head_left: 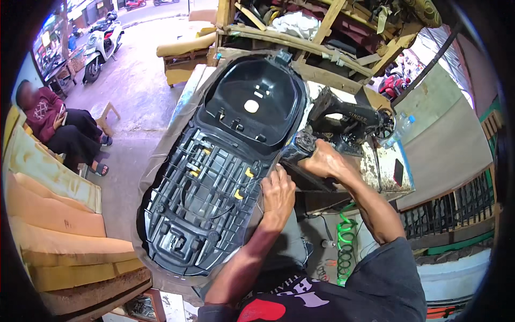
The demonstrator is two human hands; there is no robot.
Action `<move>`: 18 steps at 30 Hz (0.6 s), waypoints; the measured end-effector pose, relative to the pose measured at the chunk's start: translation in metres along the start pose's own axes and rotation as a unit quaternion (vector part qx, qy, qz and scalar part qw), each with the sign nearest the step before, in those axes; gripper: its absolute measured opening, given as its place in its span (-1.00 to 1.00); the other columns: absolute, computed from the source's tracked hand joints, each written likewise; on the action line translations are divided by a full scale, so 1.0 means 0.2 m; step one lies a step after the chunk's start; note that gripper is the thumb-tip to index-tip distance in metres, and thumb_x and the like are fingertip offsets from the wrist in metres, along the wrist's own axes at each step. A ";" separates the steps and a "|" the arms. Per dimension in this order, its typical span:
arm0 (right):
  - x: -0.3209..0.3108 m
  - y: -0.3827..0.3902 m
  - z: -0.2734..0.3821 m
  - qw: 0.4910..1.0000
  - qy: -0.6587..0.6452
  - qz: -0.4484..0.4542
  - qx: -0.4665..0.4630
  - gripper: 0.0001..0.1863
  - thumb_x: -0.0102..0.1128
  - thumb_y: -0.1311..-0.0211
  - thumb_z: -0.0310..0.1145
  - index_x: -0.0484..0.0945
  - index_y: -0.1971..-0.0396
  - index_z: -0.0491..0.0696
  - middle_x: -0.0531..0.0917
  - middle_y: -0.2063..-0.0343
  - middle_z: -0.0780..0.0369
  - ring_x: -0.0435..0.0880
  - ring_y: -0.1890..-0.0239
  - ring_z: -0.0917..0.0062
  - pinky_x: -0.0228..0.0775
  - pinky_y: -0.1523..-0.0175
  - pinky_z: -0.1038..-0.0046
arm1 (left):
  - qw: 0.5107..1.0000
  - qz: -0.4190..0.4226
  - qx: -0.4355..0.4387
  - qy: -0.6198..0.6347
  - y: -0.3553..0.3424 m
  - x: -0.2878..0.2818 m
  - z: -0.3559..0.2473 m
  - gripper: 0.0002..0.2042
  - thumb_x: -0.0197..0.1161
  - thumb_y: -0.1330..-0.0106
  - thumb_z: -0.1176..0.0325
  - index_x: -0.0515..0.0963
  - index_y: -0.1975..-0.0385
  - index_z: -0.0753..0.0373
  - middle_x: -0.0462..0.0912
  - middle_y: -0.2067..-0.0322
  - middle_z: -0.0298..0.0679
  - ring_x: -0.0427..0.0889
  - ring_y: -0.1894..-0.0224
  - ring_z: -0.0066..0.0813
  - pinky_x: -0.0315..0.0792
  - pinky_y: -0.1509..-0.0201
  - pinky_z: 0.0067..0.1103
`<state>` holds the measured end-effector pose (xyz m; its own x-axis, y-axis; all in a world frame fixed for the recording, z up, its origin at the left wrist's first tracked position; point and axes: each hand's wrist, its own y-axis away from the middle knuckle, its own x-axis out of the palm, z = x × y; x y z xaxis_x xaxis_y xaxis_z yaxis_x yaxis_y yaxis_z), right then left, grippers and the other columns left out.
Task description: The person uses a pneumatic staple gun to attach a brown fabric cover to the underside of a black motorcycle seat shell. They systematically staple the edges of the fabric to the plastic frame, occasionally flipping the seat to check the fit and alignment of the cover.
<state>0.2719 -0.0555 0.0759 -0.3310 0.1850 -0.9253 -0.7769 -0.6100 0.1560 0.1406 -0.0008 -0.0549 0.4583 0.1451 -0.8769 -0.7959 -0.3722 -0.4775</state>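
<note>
A black motorcycle seat lies upside down in front of me, its ribbed plastic underside facing up. A thin grey-black cover wraps round its rim. My left hand grips the cover at the right edge of the seat, its fingers bent over the rim and the thumb mostly hidden. Just beyond it, my right hand is closed round a blue and black staple gun. The tool's front end is at the seat's right rim; whether it touches cannot be seen.
A black sewing machine stands on the worn table, with a plastic bottle and a phone. A green coiled hose hangs beside me. Foam cushions line the left; a person sits there. Wooden shelving rises behind.
</note>
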 end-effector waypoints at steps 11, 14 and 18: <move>-0.04 0.04 0.11 0.996 0.044 0.073 0.034 -0.43 0.31 0.01 -0.17 0.65 0.26 -0.49 0.65 0.19 -0.40 0.75 0.06 -0.15 0.62 -0.01 0.07 | 0.993 0.114 0.004 0.001 0.27 -0.19 0.13 -0.48 0.06 -0.46 0.29 0.36 -0.41 0.28 0.47 -0.36 -0.08 0.45 -0.35 -0.29 0.34 -0.29 -0.28; -0.04 0.04 0.07 0.996 0.030 0.084 0.029 -0.38 0.31 0.02 -0.15 0.64 0.21 -0.50 0.66 0.14 -0.39 0.75 0.03 -0.14 0.62 -0.04 0.10 | 0.992 0.122 0.013 0.001 0.28 -0.23 0.13 -0.49 0.06 -0.47 0.29 0.36 -0.40 0.28 0.46 -0.37 -0.08 0.44 -0.36 -0.27 0.34 -0.30 -0.27; -0.05 0.08 0.11 0.994 0.048 0.098 0.007 -0.37 0.31 0.03 -0.09 0.65 0.24 -0.48 0.68 0.23 -0.37 0.78 0.12 -0.12 0.62 0.02 0.08 | 0.993 0.118 -0.001 0.023 0.27 -0.23 0.13 -0.51 0.07 -0.47 0.29 0.38 -0.37 0.29 0.46 -0.37 -0.07 0.45 -0.35 -0.25 0.36 -0.27 -0.24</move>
<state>0.2513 -0.0511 0.0957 -0.4258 -0.0111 -0.9047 -0.7101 -0.6155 0.3418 0.0661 -0.0028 -0.0408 0.2773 0.0125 -0.9607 -0.8824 -0.3924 -0.2597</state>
